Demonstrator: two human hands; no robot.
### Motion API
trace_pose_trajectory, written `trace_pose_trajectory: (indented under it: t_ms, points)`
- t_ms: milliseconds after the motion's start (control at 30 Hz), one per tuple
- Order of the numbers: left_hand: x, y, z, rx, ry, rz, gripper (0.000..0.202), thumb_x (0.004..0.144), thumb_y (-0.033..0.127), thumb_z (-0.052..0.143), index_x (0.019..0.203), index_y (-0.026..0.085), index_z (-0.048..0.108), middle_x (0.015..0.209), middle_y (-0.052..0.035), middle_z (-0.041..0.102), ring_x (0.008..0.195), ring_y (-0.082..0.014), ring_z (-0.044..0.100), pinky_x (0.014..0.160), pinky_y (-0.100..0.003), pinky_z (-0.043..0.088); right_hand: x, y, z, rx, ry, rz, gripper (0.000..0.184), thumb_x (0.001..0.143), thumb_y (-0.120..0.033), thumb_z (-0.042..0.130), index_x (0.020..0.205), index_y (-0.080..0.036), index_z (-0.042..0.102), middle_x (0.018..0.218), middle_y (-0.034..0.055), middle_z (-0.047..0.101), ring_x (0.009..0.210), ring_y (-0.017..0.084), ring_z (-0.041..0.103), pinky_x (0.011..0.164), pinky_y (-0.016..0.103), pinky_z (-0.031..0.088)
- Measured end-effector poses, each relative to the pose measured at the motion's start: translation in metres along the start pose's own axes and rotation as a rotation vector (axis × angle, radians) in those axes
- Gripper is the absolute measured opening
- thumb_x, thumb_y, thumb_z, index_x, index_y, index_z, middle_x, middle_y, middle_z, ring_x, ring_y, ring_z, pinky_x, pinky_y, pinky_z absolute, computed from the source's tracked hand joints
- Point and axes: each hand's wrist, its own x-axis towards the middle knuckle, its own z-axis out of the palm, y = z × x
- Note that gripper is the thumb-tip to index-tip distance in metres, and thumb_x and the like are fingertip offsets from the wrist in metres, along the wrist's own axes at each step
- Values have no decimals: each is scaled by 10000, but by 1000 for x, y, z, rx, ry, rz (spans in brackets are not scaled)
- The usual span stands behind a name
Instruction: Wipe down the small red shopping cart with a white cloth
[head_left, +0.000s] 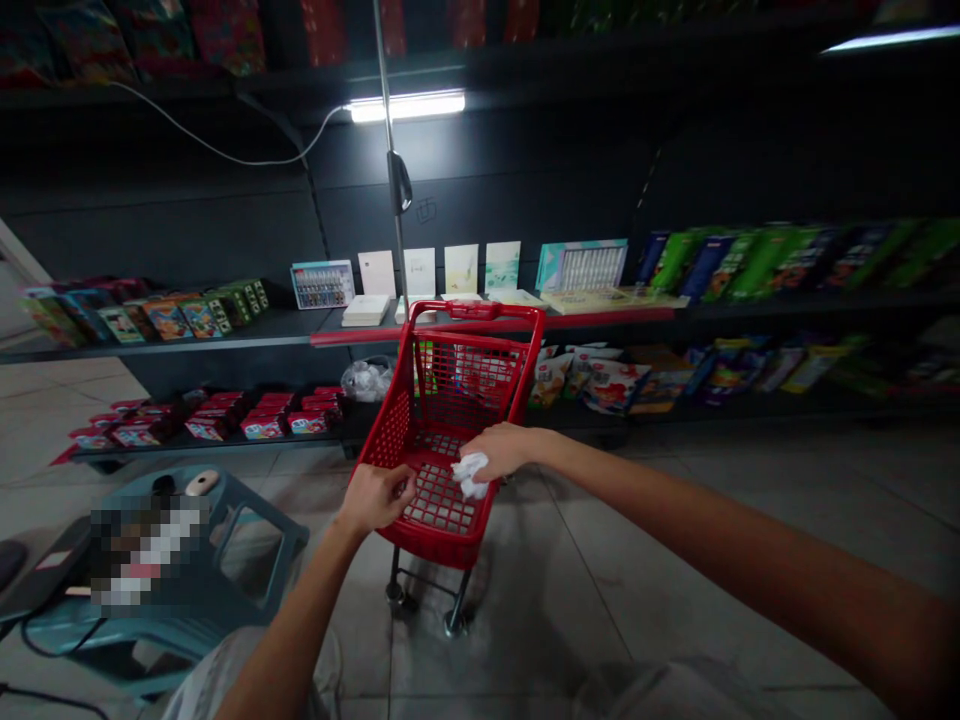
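A small red plastic shopping cart [420, 420] on castor wheels stands on the tiled floor in front of me. My left hand [375, 497] is closed on the near left rim of its basket. My right hand [499, 450] is closed on a crumpled white cloth or tissue [470, 473] and rests it on the cart's near right rim, over the mesh bottom. The inside of the basket looks bare.
Dark store shelves [247, 332] with boxed goods and snack bags run along the back wall under a lit tube lamp [407, 106]. A teal plastic stool [225, 560] with small items on it stands at my left. A metal pole [390, 150] rises behind the cart.
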Motion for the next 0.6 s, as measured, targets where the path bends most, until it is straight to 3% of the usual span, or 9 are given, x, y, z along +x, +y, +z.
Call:
trace_pose_trajectory:
  t_ms: [200,300,433,533,600]
  points:
    - [-12,-18,-6,56,152,-134,318,1008,348,479,871,219,736,674,4,712,595,-114,623,619,-233,388,4,-16,11,22,75,15,320,875,-465,614,1133,-318,732,1153,50,766,1097,304,722,832,360,512]
    - [-15,-11,-14,110,231,-157,296,1007,324,482,887,210,727,750,-17,741,672,-139,663,646,-251,420,8,-24,15,10,129,42,311,880,-445,592,1120,-314,742,1156,63,770,1123,325,716,850,386,521]
    - [-23,39,-8,12,254,-34,225,983,278,493,970,211,707,867,-47,761,778,-159,696,734,-278,489,14,-40,19,-15,160,150,341,884,-451,568,1080,-258,770,1155,140,768,1105,375,722,845,439,536]
    - [-33,82,18,17,161,86,155,881,364,600,822,226,641,723,-41,682,682,-190,654,619,-312,469,15,-46,22,-20,187,182,364,902,-464,550,1079,-243,779,1135,159,772,1098,375,724,856,445,534]
    - [-37,96,37,40,205,68,124,865,309,599,772,228,590,690,-35,657,628,-174,628,569,-307,437,14,-46,21,-25,178,170,381,914,-482,534,1084,-248,782,1131,157,773,1086,366,728,847,434,531]
